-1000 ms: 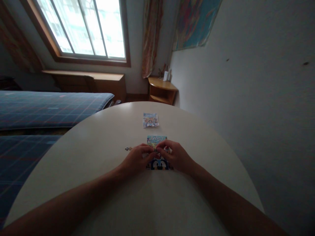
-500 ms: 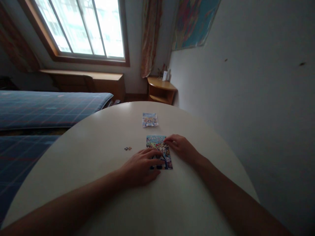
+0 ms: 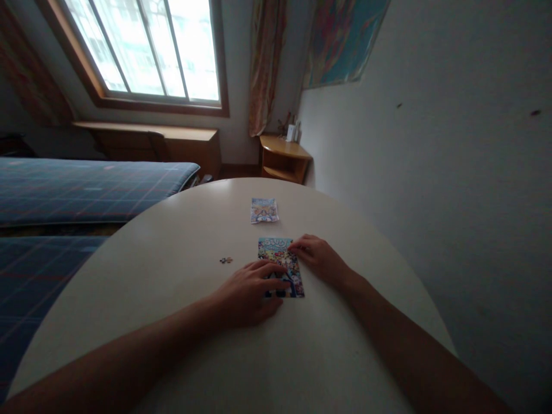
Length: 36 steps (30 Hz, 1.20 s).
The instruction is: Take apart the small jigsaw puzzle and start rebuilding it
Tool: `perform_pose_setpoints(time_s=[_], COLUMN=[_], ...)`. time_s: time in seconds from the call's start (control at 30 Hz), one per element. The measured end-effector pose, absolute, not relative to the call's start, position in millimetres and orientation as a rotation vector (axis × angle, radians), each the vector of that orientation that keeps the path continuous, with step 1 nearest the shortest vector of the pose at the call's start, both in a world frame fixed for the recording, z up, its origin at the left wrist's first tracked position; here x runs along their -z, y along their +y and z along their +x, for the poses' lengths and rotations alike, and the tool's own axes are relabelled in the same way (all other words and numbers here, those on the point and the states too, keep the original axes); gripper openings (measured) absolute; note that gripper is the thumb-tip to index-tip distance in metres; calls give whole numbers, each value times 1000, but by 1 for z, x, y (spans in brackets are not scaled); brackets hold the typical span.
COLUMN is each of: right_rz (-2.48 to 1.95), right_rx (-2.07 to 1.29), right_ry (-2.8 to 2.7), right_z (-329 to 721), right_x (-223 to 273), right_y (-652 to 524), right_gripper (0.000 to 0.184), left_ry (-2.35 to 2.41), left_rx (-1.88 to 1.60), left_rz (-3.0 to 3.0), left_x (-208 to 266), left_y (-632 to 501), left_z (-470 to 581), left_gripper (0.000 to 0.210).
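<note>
A colourful jigsaw puzzle (image 3: 276,248) lies flat on the white round table, its near left part covered by my left hand (image 3: 254,290). The fingers of that hand are spread and rest on the puzzle. At the puzzle's upper right edge my right hand (image 3: 317,256) has thumb and fingertips pinched together; whatever is between them is too small to make out. A few loose puzzle pieces (image 3: 226,260) lie to the left of the puzzle. Beyond it sits a small printed picture sheet (image 3: 264,210) with similar colours.
The table (image 3: 181,230) has a curved edge, with a plaid-covered mattress (image 3: 86,190) to its left. A wall (image 3: 431,172) runs along the right. Past the far edge stand a wooden corner shelf (image 3: 284,148) and a desk (image 3: 185,133) under the window.
The whole view has shifted very slightly. Both hands keep almost the same place and pose on the puzzle.
</note>
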State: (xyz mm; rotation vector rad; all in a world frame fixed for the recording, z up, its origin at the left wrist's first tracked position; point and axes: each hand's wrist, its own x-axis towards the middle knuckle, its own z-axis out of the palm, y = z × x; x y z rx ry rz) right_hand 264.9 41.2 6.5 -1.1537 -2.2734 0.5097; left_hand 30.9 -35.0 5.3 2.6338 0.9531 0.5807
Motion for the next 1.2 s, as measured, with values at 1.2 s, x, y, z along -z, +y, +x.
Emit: perform_pose_setpoints(time_s=[1.2], right_rz=[-1264], right_rx=[-400], right_ry=[-2197], right_z=[269], right_x=[-2], right_y=[44], right_gripper=[15], left_ry=[1418], left_rx=[-674], left_rz=[2639], left_x=[-16], left_y=[-31], left_z=[20], left_gripper=[21])
